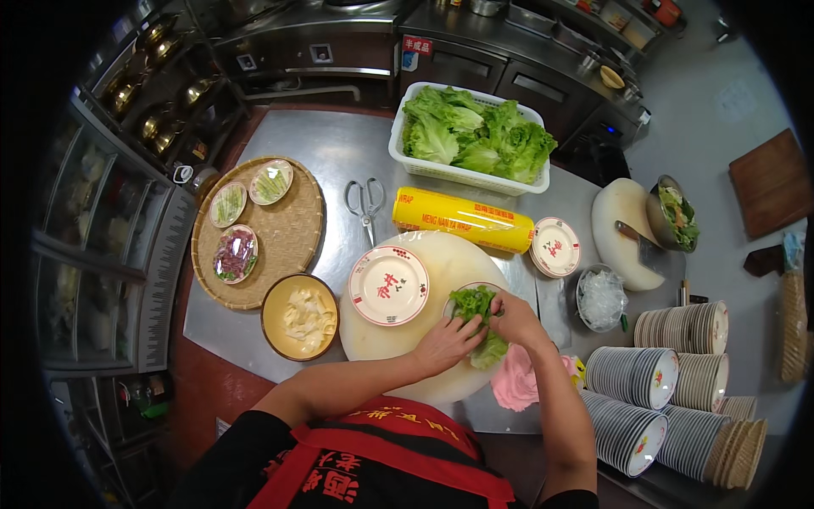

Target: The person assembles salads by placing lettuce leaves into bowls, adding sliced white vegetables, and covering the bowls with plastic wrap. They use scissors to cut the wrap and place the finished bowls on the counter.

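Note:
Both of my hands work at green lettuce leaves (473, 301) on a small plate, which stands on the round white cutting board (373, 343). My left hand (448, 344) has its fingers bent over the leaves from the left. On the other side, my right hand (514, 320) pinches them between closed fingers. A paler piece of leaf (489, 350) hangs below the hands toward me. Most of the small plate is hidden under lettuce and fingers. Left of it on the board lies a white plate (405, 305) with red markings and a patterned rim.
Behind the board lie a yellow cling film roll (462, 220) and scissors (365, 208). A white basket (462, 180) of lettuce stands farther back. At left are a woven tray (292, 229) with three wrapped plates and a yellow bowl (275, 327). Stacked plates (626, 373) and a pink cloth (517, 379) are at right.

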